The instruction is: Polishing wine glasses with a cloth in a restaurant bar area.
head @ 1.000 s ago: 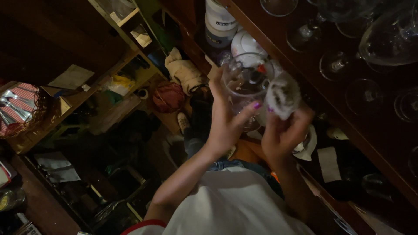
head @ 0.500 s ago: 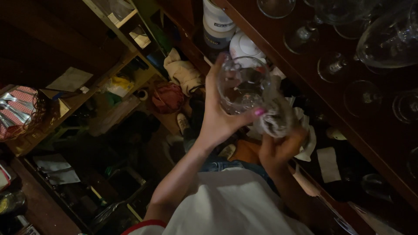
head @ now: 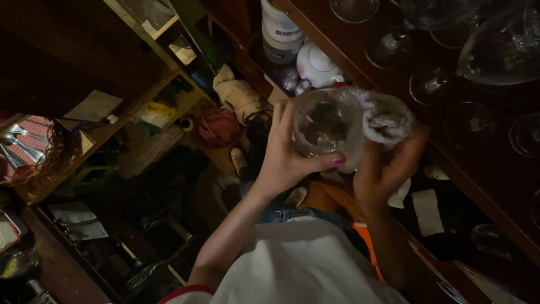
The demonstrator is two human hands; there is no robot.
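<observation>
2 hands [head: 287,163], 1 held glass [head: 326,124], 1 cloth [head: 385,118], 1 white teapot [head: 316,65]

The person wears a white short-sleeved top [head: 304,264] with a narrow red band [head: 185,293] edging the sleeve on the left arm, low beside the top's pale cloth. Just above the top shows a strip of blue denim [head: 284,214], and to the right of the denim a patch of orange cloth [head: 368,247] (what garment it belongs to cannot be told). The left hand [head: 284,160] has a nail painted bright pink [head: 338,159]; the right hand [head: 385,174] is bare, its nails hidden.
</observation>
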